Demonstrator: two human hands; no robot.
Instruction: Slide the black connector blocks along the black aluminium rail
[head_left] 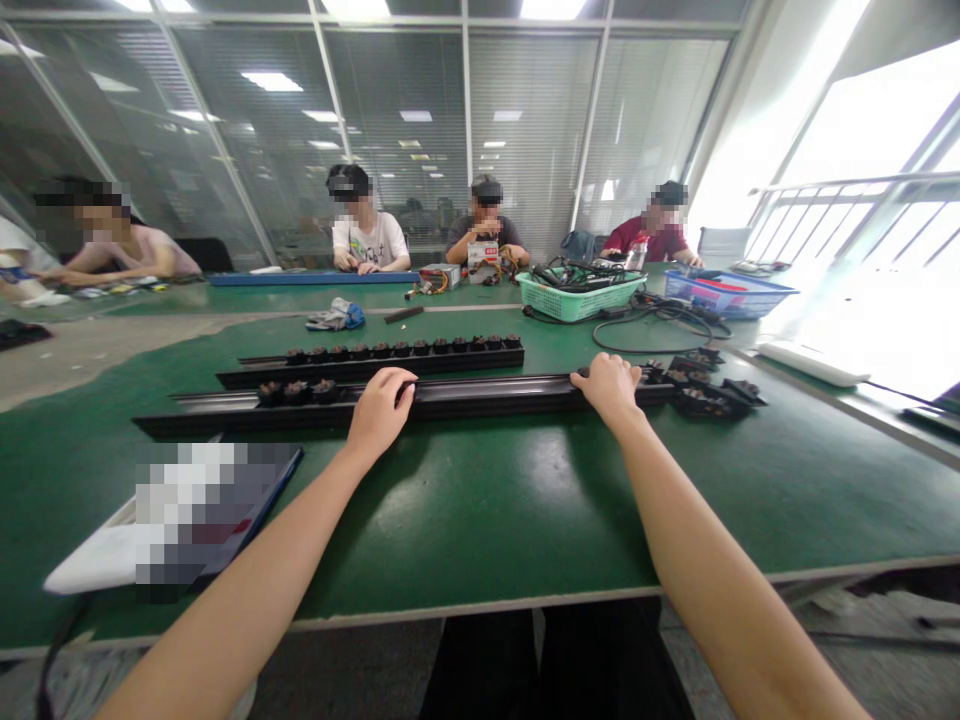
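A long black rail (495, 396) with a shiny grey channel lies across the table before me. My left hand (381, 412) is at its middle, fingers curled and closed around a dark part that is mostly hidden. Further right, my right hand (611, 388) is closed over the rail, with a bit of black showing at its fingertips; what it grips is hidden. Several black parts (296, 392) sit in the rail left of my left hand. More loose black parts (712, 395) are heaped at the right end. Behind lies a second black rail (375, 368) holding a row of similar parts.
A tablet-like device (262, 490) lies at front left. Grey-blue gloves (337, 315) and a dark strip (403, 314) are behind the rails. A green basket (577, 295) of cables, a blue basket (727, 295) and loose cable (652, 325) stand back right. Several people sit across the table.
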